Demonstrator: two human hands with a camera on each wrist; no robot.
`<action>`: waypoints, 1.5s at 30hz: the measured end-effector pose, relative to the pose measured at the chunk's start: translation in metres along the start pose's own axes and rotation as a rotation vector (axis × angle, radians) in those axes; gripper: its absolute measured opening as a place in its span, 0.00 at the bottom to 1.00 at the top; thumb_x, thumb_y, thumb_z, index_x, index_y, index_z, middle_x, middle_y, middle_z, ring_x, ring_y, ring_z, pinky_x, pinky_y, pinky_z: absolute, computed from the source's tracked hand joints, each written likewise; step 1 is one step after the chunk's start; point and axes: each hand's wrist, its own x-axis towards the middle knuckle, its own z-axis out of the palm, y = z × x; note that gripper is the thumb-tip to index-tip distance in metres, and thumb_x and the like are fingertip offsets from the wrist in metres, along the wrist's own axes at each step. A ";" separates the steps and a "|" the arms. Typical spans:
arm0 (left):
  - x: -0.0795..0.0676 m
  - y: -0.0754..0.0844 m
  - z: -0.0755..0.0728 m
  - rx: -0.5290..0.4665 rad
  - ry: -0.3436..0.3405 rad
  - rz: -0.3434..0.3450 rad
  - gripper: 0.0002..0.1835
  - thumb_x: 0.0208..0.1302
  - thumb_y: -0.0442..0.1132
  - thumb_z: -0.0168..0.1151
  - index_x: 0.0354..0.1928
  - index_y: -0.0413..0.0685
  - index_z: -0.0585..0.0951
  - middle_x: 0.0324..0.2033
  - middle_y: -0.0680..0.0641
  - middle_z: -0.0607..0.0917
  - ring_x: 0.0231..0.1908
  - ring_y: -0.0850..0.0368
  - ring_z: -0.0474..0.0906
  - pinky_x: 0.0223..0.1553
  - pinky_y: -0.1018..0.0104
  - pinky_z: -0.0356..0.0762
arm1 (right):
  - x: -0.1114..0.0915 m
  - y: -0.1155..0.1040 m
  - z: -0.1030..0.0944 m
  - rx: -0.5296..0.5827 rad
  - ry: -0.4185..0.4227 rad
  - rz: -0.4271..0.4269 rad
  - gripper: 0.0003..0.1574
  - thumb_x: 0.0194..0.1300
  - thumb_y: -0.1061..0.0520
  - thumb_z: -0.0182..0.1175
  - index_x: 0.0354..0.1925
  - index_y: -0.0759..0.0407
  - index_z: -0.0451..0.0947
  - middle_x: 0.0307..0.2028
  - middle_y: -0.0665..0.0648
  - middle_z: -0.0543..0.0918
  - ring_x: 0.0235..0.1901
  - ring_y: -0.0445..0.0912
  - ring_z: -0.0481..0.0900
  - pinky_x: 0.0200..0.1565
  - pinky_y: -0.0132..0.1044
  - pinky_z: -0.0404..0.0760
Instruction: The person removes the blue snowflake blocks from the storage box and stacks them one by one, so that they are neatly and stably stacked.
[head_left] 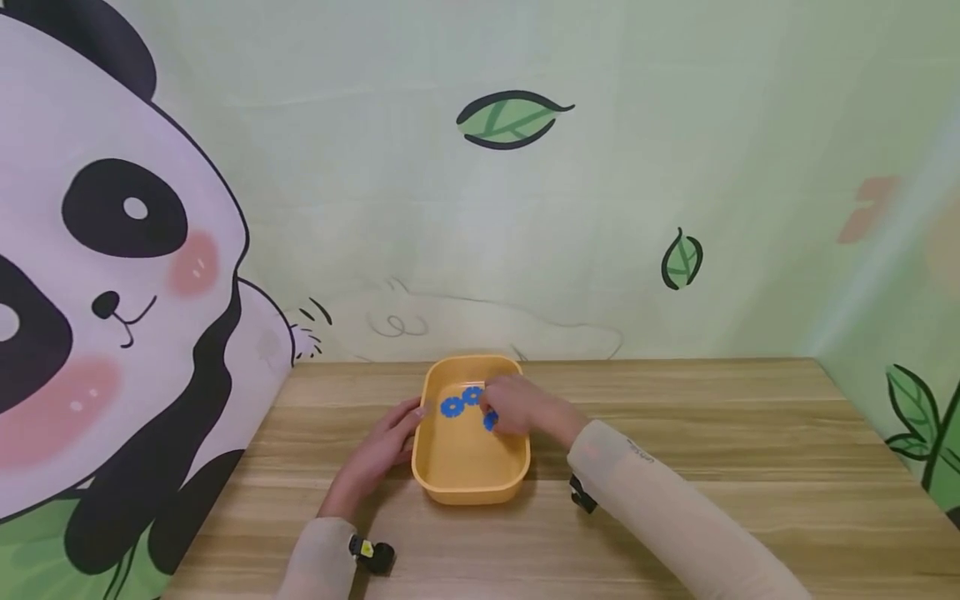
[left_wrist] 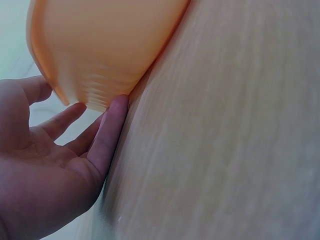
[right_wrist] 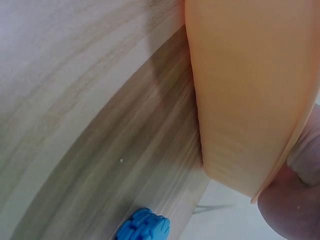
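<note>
- The right hand (head_left: 513, 404) reaches over the tray's right rim, its fingers curled and pinching a blue notched disc (head_left: 491, 421) inside, partly hidden by the fingertips; which way this disc faces cannot be made out.
- The left hand (head_left: 388, 435) rests against the left outer side of the yellow-orange plastic tray (head_left: 472, 454), fingers loosely extended, touching rather than clenched.
- The tray sits upright on the wood-grain worktop (head_left: 675, 467), near its back edge; its long axis runs away from the person, the short ends facing toward and away from them.
- Inside, in the far half, a left blue disc (head_left: 452, 407) and a right blue disc (head_left: 472, 396) lie flat, flower-shaped and side by side on a slant, the right one farther back. Being round, they have no long axis.
- The left wrist view alone shows the thumb at the rim, fingertips lower on the wall, and ribbed marks there.
- The right wrist view alone shows a blue cluster (right_wrist: 145, 227) outside the tray, partly cut off, against the wood grain.
- Behind, the wall covering carries a printed panda (head_left: 75, 125) and leaves, one large leaf (head_left: 506, 121) high above the tray.
</note>
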 end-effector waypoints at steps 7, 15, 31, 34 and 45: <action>0.002 0.001 0.000 -0.006 -0.007 -0.007 0.34 0.82 0.59 0.52 0.81 0.51 0.65 0.75 0.37 0.71 0.67 0.41 0.77 0.62 0.47 0.81 | 0.000 0.002 -0.001 0.006 -0.019 0.009 0.06 0.61 0.59 0.73 0.37 0.53 0.87 0.35 0.47 0.77 0.37 0.44 0.74 0.45 0.41 0.76; 0.001 0.005 0.001 0.020 -0.007 -0.003 0.34 0.82 0.59 0.51 0.81 0.51 0.65 0.75 0.37 0.71 0.67 0.41 0.77 0.62 0.47 0.82 | 0.000 0.002 -0.002 0.003 -0.038 0.026 0.08 0.63 0.55 0.75 0.38 0.53 0.85 0.34 0.48 0.77 0.37 0.45 0.73 0.45 0.40 0.75; -0.001 0.003 0.001 -0.016 -0.015 0.008 0.33 0.84 0.56 0.51 0.81 0.48 0.65 0.74 0.34 0.71 0.65 0.40 0.79 0.60 0.47 0.83 | -0.004 -0.001 -0.001 0.002 -0.018 0.030 0.10 0.62 0.58 0.73 0.40 0.54 0.81 0.38 0.50 0.75 0.36 0.46 0.72 0.43 0.41 0.74; -0.002 0.003 0.000 -0.010 -0.015 0.006 0.33 0.84 0.56 0.50 0.81 0.48 0.64 0.74 0.34 0.71 0.66 0.39 0.78 0.61 0.46 0.82 | -0.003 -0.001 -0.001 0.001 -0.008 0.019 0.09 0.62 0.58 0.72 0.39 0.54 0.81 0.37 0.50 0.74 0.35 0.46 0.72 0.43 0.41 0.73; -0.003 0.002 -0.002 0.000 -0.013 0.002 0.33 0.84 0.56 0.50 0.81 0.48 0.63 0.74 0.34 0.70 0.66 0.39 0.78 0.60 0.47 0.82 | -0.001 -0.002 -0.002 -0.026 -0.023 0.021 0.10 0.61 0.56 0.73 0.39 0.54 0.81 0.37 0.50 0.75 0.36 0.46 0.72 0.43 0.41 0.74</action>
